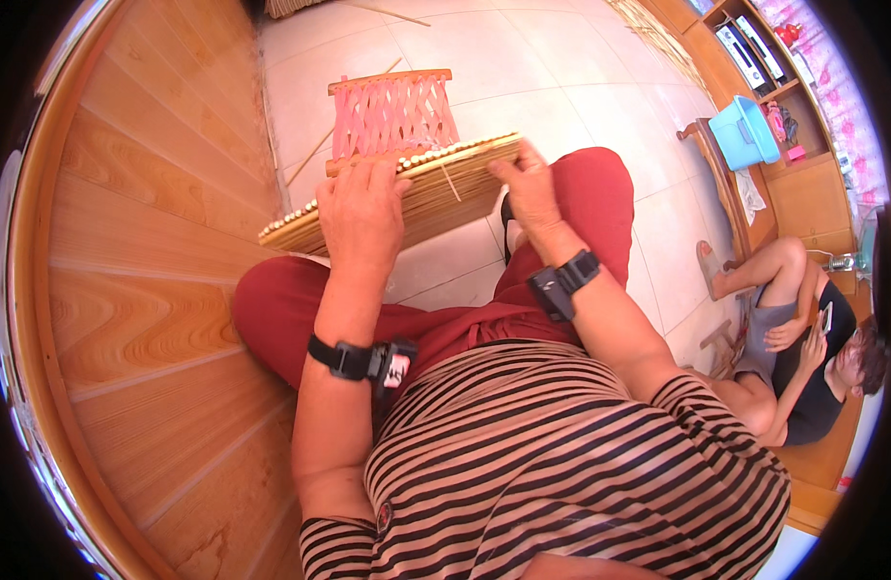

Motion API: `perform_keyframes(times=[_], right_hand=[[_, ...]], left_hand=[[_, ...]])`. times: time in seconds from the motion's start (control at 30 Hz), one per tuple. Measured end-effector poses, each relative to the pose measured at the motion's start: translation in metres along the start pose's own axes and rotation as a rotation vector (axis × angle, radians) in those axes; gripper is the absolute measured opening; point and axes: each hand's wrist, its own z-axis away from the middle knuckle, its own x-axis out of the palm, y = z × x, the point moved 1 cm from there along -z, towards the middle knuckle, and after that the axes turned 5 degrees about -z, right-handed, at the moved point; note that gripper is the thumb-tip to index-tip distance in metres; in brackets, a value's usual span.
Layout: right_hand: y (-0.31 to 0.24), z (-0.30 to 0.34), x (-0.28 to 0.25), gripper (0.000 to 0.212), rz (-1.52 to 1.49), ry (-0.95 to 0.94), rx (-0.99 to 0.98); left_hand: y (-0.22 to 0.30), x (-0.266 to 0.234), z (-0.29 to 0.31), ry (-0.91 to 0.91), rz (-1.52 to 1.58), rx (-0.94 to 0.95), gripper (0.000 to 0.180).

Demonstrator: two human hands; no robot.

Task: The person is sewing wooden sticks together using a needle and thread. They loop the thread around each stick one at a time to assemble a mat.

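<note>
A panel of thin straw-coloured sticks laid side by side, like a reed mat [436,198], stands across and in front of my knees. Its beaded-looking upper edge slants up to the right. My left hand [360,208] is closed over that edge left of the middle, with the thumb on the near face. At the right end, my right hand [529,191] pinches the corner between thumb and fingers. One loose stalk [450,184] sticks out from the near face between my hands. Just beyond the mat is a wooden-barred frame with pink woven strips [392,111], its near part hidden.
Wood panelling [156,271] rises close on my left. Thin sticks [392,14] lie on the tiled floor [523,58]. At the right, a person [803,358] sits holding a phone; a blue plastic bin [743,133] stands by a wooden cabinet [808,208].
</note>
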Motion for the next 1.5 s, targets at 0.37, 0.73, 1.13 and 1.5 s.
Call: perform_keyframes(times=[0.37, 0.73, 1.13, 1.5], right_hand=[[-0.013, -0.017, 0.003, 0.029, 0.684, 0.026, -0.1], [-0.014, -0.028, 0.041, 0.029, 0.533, -0.269, 0.329], [-0.005, -0.03, 0.048, 0.025, 1.171, -0.234, -0.166], [0.007, 0.004, 0.016, 0.024, 1.023, -0.317, -0.248]], left_hand=[[-0.016, 0.063, 0.005, -0.095, -0.194, -0.026, 0.02], [0.0, 0.078, -0.01, -0.188, -0.054, -0.031, 0.026], [-0.001, 0.089, -0.02, -0.075, -0.2, -0.053, 0.015], [0.001, 0.093, -0.021, -0.219, -0.156, -0.171, 0.026]])
